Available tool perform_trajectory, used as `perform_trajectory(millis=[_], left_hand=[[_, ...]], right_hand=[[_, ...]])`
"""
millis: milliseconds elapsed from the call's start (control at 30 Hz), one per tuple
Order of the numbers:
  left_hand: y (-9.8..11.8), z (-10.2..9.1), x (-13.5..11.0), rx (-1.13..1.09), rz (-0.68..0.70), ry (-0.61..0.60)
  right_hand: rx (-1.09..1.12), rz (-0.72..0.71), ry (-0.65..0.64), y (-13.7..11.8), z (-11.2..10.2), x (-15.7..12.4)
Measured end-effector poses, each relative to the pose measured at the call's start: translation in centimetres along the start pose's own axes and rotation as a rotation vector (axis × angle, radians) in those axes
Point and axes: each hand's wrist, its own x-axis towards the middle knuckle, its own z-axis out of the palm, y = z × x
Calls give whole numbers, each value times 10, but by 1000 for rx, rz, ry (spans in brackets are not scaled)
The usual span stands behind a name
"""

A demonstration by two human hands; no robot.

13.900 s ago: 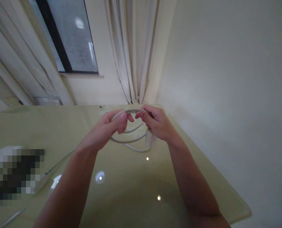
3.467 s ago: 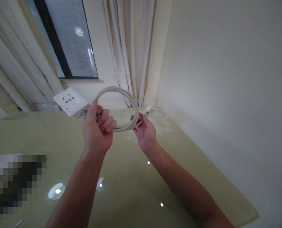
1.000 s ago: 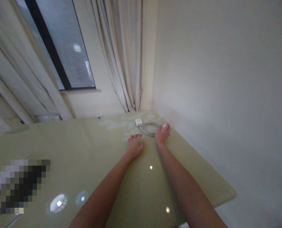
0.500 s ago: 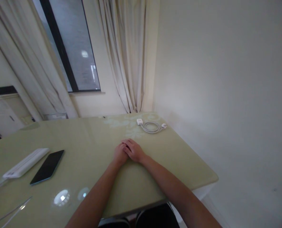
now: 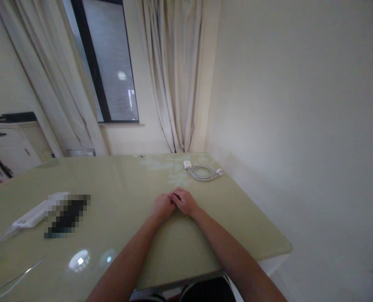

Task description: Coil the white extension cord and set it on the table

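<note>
My left hand (image 5: pixel 163 207) rests on the green tabletop with its fingers closed and partly covered. Over its fingertips lies my right hand (image 5: pixel 186 201), curled around them, so the two hands are clasped. No object shows in either hand, though the space under the fingers is hidden. Beyond them, a coiled grey extension cord (image 5: pixel 202 179) lies on the table, with a white socket block (image 5: pixel 187 165) at its left end and a white plug (image 5: pixel 219 172) at its right.
At left on the table (image 5: pixel 117 180) are a white power strip (image 5: pixel 32 216) and a pixelated dark phone (image 5: pixel 68 216). A thin white cable (image 5: pixel 23 274) lies nearer. Curtains (image 5: pixel 177 84) and a window (image 5: pixel 111 63) stand behind; a wall (image 5: pixel 283 126) borders the right.
The view has shifted slightly, so the scene sits a little further right in the picture. My hands stay clasped in the same place on the table. The phone is now pixelated.
</note>
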Motion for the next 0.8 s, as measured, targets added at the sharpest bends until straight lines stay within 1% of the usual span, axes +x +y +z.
perform_trajectory(millis=[100, 267, 400, 500, 633, 733, 800], left_hand=[[0, 1, -1, 5, 16, 30], [0, 1, -3, 3, 43, 41], [0, -2, -9, -20, 86, 58], [-1, -3, -13, -45, 102, 86], [-4, -2, -14, -64, 112, 113], [-6, -1, -13, -85, 116, 135], [-7, 0, -12, -100, 121, 144]], right_hand=[[-8, -6, 9, 0, -1, 0], [-55, 12, 24, 2, 0, -1], [-108, 67, 85, 5, -1, -2], [-104, 122, 111, 6, -2, -3], [-93, 135, 102, 6, -4, -3], [-129, 137, 78, 4, -2, -3], [-173, 175, 66, 4, -1, -3]])
